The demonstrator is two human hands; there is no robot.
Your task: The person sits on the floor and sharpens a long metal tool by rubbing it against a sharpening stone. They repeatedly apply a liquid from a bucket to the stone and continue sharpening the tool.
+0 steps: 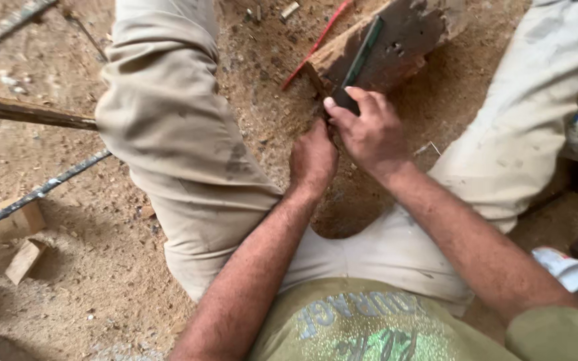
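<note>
Sawdust and sandy dirt cover pretty much the whole ground, and the person is sitting right on it with legs spread in beige trousers. Between the knees lies a chunky, weathered block of wood, angled up toward the top edge of the view. Across the top of it sits a dark flat tool with a greenish blade, looks like a file or a saw blade, honestly can't tell which. Right hand is wrapped around the near end of that tool, thumb stretched along its side, fingers curled tight around the handle part. Left hand is closed into a fist just beside and touching the right one, pressed down at the near corner of the block, but whatever it grips is hidden under the knuckles so I can't say. A thin red stick lies in the dirt just left of the block. Further left there's a ribbed steel rebar running diagonally, a dark wooden strip above it, and some small pale wood offcuts near the edge. Over on the right, near the thigh, a white cup lies tipped on its side.
</note>
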